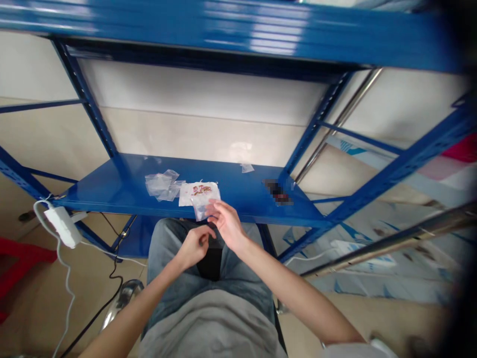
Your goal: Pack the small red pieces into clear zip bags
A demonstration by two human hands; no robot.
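My right hand is at the shelf's front edge, its fingertips closed at the side of a small clear plastic bag. That bag overlaps the near edge of a white paper sheet, on which a little heap of small reddish-brown pieces lies. Lower and to the left, my left hand hovers above my lap with its fingers curled and pinched; anything between them is too small to make out. A loose pile of clear plastic bags rests left of the paper.
The blue metal shelf has uprights at both sides and a thick beam overhead. Another clear bag lies near the back. A dark blurred object sits at right. A white power strip with cables hangs at left.
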